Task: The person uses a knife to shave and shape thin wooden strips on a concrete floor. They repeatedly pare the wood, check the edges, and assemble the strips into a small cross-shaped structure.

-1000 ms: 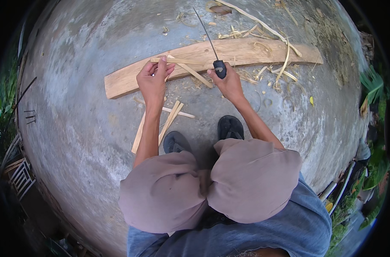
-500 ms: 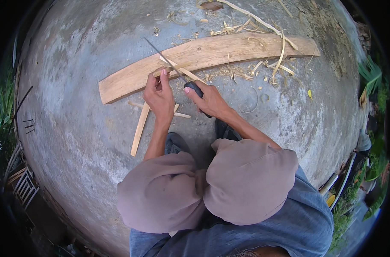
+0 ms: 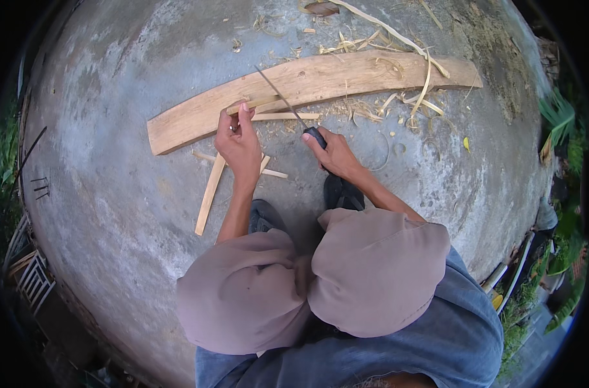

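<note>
Your left hand [image 3: 239,145] pinches a thin strip [image 3: 268,102]; your right hand [image 3: 336,155] grips the knife [image 3: 288,103], blade angled up-left across it.

Mauve trousers [image 3: 372,271], blue shirt [image 3: 462,349], dark shoes [image 3: 343,193]

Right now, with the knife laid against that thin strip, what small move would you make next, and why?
Probably draw the knife along the thin strip, away from the body. The left hand pinches the strip over the wooden plank, the right hand grips the black handle, and the blade lies across the strip with shavings scattered nearby.
</note>
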### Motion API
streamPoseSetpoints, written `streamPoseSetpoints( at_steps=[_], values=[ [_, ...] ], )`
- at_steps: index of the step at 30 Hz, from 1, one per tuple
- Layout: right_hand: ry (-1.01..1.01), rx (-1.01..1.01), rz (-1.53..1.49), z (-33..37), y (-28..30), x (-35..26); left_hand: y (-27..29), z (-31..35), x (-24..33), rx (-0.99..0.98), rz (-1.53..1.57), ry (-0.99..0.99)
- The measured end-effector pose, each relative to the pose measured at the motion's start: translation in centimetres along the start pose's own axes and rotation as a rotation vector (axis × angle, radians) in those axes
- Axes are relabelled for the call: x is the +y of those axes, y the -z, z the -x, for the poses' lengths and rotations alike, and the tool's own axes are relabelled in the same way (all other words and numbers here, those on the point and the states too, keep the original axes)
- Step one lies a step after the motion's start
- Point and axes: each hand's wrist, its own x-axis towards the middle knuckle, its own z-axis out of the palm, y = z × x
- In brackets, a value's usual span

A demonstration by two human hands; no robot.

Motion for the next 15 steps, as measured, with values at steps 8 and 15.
streamPoseSetpoints(
  at_steps=[8, 15],
  values=[
    [0.11, 0.116, 0.088, 1.0, 1.7, 0.0, 5.5, -2.2, -2.7, 0.029, 0.558, 0.327],
    [0.433, 0.296, 0.451, -3.5, 0.8, 1.6, 5.6, 2.3, -6.5, -0.046, 0.444, 0.757]
  ],
)
